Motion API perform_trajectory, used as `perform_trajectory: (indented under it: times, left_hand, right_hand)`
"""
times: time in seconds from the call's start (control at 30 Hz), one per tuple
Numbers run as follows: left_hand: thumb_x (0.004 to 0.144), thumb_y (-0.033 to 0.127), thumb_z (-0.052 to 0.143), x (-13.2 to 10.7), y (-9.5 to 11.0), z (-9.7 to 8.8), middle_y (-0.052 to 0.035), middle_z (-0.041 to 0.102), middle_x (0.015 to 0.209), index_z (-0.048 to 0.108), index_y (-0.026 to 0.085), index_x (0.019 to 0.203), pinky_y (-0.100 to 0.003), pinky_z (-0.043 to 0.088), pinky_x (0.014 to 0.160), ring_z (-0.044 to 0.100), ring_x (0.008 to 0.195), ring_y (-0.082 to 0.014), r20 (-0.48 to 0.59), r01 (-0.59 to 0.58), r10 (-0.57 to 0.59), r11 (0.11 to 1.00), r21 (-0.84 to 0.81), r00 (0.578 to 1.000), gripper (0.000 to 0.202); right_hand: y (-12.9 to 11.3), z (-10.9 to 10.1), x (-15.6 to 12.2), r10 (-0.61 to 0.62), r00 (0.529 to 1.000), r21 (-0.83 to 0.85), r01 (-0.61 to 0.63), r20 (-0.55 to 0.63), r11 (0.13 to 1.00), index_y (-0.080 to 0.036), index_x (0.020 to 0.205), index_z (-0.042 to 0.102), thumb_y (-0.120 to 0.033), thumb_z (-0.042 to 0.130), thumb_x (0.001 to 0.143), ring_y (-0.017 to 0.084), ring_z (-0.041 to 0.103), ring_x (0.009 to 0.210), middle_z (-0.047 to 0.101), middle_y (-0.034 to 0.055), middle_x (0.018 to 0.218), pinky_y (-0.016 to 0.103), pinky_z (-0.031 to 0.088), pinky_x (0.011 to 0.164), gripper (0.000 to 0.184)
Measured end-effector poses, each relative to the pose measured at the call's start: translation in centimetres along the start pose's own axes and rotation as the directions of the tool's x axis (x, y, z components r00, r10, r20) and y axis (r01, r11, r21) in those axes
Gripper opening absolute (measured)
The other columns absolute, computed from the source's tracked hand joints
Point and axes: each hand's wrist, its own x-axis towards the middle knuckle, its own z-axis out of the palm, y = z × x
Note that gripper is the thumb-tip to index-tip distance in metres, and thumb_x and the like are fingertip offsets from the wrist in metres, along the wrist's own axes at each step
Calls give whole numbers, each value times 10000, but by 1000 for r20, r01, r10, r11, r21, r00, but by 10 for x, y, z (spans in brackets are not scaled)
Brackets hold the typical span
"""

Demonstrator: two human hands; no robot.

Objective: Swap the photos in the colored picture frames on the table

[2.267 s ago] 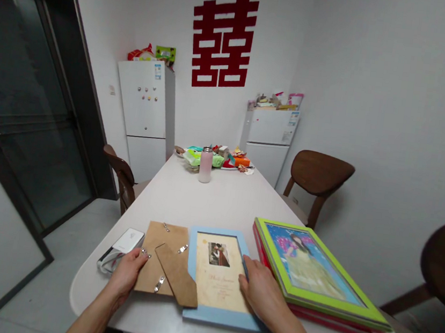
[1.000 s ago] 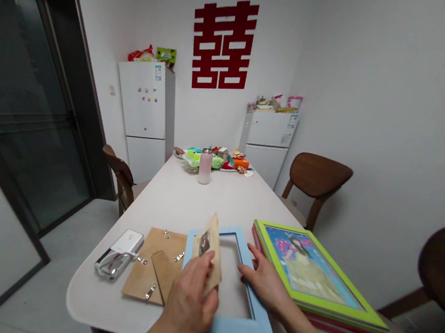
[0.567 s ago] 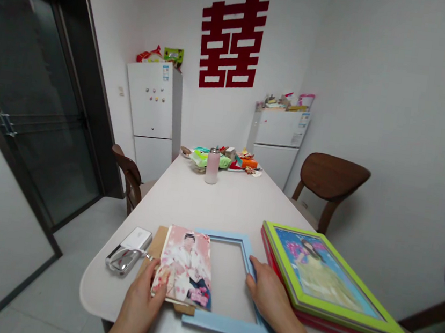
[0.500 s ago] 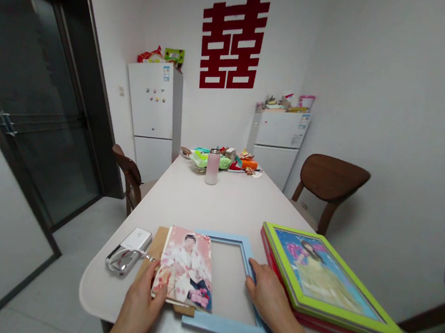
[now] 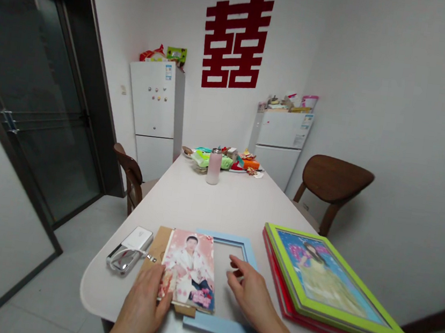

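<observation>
A photo print (image 5: pixel 189 273) with a pink background lies on a brown cardboard backing (image 5: pixel 159 238). Both overlap the left part of a light blue picture frame (image 5: pixel 251 251), which rests flat on the table. My left hand (image 5: pixel 143 300) lies over the left edge of the photo and the cardboard, thumb and fingers apart, the outer fingers hidden. Over the frame's opening hovers my right hand (image 5: pixel 250 289), fingers loosely curled and apart, holding nothing. It covers part of the frame's right side.
To the right, a green-framed picture (image 5: pixel 325 282) sits on a red frame (image 5: pixel 283 301). A silver device with a white cable (image 5: pixel 131 250) is at the left. A pink bottle (image 5: pixel 213 168) stands farther back before assorted packets (image 5: pixel 243 161). Chairs (image 5: pixel 332 180) flank the table (image 5: pixel 209 208).
My right hand has let go of the blue frame's right side and moved left over the opening. My left hand has flattened somewhat at the photo's left edge.
</observation>
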Motion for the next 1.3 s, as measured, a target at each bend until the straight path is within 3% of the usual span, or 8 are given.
perform_trajectory:
  times: [0.13,0.37,0.57,0.73,0.87,0.93,1.1,1.3]
  left_hand:
    - [705,196,472,-2,12,9,-161,493,1165,468,96,1110,-420,384,898,442,1085,-259,29,-96,96,995,-4,995,417]
    - [618,150,488,3,38,20,-188,356,1277,385,55,1200,-488,295,944,303,1180,-308,148,-168,175,984,-56,973,599]
    - [712,79,342,28,46,13,-109,475,1203,447,125,1158,-403,311,958,399,1132,-209,-125,-157,120,920,-359,985,461]
    - [812,315,403,35,68,6,-94,619,995,543,121,1020,-347,427,839,560,937,-218,-46,133,-305,541,-831,951,318]
    - [794,358,442,34,78,14,-98,605,1029,509,92,1073,-321,420,853,533,987,-221,108,191,-293,270,-944,950,392]
    - [792,340,441,34,73,17,-105,576,1080,467,99,1122,-324,410,866,512,1018,-216,127,213,-274,309,-927,953,410]
    - [724,218,478,29,55,19,-143,477,1194,420,96,1161,-362,336,933,441,1097,-217,146,265,-242,584,-768,959,458]
    - [653,197,522,16,66,15,-114,443,1233,470,146,1138,-412,267,978,379,1146,-241,302,92,29,921,-379,953,490]
  right_hand:
    - [-11,24,6,183,963,455,-255,196,853,-58,1153,439,-229,449,651,129,533,528,612,27,652,246,413,543,530]
    - [-40,34,16,156,934,636,-335,321,695,-65,1036,526,-171,421,607,106,500,442,557,-22,496,209,392,452,454]
    - [-63,11,11,131,964,810,-265,230,523,-138,1116,442,-374,495,695,96,514,499,580,8,671,204,404,447,485]
    - [-43,15,1,347,885,791,-443,310,422,-122,1093,426,-373,466,728,150,586,682,595,106,890,247,461,554,445]
    - [-33,11,3,281,924,870,-350,260,347,-144,1118,397,-344,390,750,173,592,761,604,103,958,235,458,537,419]
    - [-28,1,8,311,926,841,-337,214,423,-141,1152,375,-310,382,730,169,599,719,617,92,944,227,448,504,454]
    - [-2,-21,21,308,946,444,-321,103,837,-107,1104,471,-230,346,691,148,593,548,659,59,749,216,416,447,449]
    - [10,-18,27,291,955,220,-297,58,929,-105,1021,548,-198,338,683,153,589,542,663,60,726,209,387,435,409]
